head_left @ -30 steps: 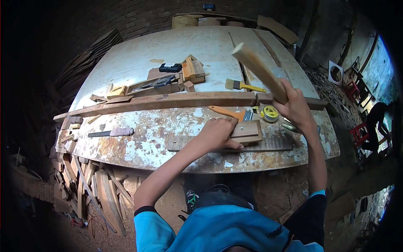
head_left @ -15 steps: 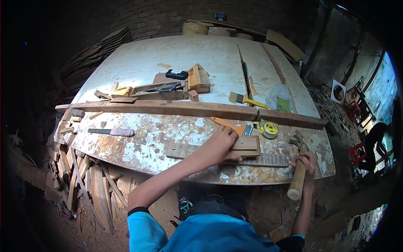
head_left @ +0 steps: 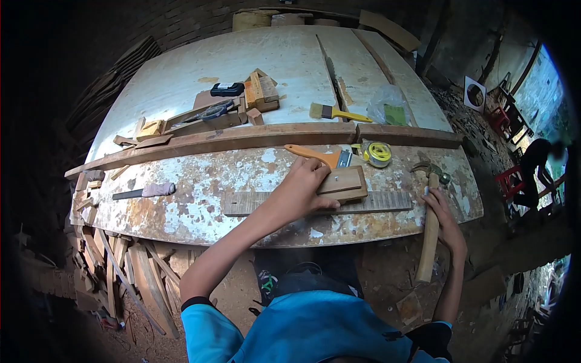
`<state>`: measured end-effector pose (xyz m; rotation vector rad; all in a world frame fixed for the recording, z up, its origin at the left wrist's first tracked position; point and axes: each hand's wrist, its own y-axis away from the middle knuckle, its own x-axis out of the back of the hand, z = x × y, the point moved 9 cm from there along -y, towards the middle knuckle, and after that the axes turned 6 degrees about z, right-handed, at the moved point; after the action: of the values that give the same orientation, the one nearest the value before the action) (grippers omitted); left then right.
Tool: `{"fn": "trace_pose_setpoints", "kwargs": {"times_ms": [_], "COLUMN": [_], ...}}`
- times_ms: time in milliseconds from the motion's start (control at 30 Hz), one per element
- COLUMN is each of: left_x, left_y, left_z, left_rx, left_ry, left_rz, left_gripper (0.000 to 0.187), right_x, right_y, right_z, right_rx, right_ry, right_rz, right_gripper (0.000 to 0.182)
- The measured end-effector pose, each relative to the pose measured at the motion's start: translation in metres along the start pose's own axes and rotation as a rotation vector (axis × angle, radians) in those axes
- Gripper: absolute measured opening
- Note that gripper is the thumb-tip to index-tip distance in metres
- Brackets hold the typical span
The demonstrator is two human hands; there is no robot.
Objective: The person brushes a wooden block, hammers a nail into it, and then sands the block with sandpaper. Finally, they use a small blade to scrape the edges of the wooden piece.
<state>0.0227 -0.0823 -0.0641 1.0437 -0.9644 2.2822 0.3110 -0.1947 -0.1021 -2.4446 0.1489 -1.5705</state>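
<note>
My left hand (head_left: 310,183) is closed on a small wooden block (head_left: 344,179), its thumb on the near side and its fingers over the far side. The block rests on a long, narrow wooden strip (head_left: 387,201) lying across the table. Just beyond the fingers lies an orange-handled paintbrush (head_left: 311,153). A claw hammer (head_left: 431,233) lies at the right, its head on the tabletop and its wooden handle sticking out past the near edge. My right hand (head_left: 445,215) rests over that handle with fingers stretched out, the grip loose.
A long wooden beam (head_left: 242,140) crosses the worn table (head_left: 200,209). Near it are a yellow tape measure (head_left: 376,154), a yellow-handled brush (head_left: 339,113) and a plastic bag (head_left: 387,107). A cloth-wrapped blade (head_left: 145,191) lies left. Scrap wood (head_left: 145,278) leans below; a person (head_left: 535,172) is far right.
The hammer has come down onto the table, and my right hand's fingers have loosened from a fist around its handle. My left hand stays on the block. The view has shifted.
</note>
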Motion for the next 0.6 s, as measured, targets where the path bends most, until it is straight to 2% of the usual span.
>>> {"fn": "trace_pose_setpoints", "kwargs": {"times_ms": [67,167,267,333,533,600], "left_x": [0.003,0.005,0.019,0.021,0.02,0.019], "left_y": [0.001,-0.002,-0.001,0.004,0.01,0.009], "left_z": [-0.001,-0.012,-0.013,-0.024,-0.028,-0.027], "left_rx": [0.004,0.148,-0.138,-0.077,0.069,0.092], "left_ry": [0.005,0.174,-0.071,0.021,0.148,0.169], "left_rz": [0.002,-0.164,-0.084,-0.13,-0.15,-0.167], "left_gripper": [0.069,0.068,0.064,0.061,0.051,0.048], "right_x": [0.001,-0.003,-0.006,0.0,-0.002,-0.005], "right_y": [-0.001,-0.005,-0.008,-0.013,-0.039,-0.051], "right_z": [-0.006,-0.006,-0.002,-0.015,-0.085,-0.114], "right_rx": [0.012,0.043,0.026,-0.026,0.148,0.253], "right_ry": [0.048,0.081,0.095,0.177,-0.047,-0.1], "right_rz": [-0.069,-0.138,-0.172,-0.145,-0.099,-0.056], "right_gripper": [0.062,0.064,0.058,0.049,0.041,0.044]}}
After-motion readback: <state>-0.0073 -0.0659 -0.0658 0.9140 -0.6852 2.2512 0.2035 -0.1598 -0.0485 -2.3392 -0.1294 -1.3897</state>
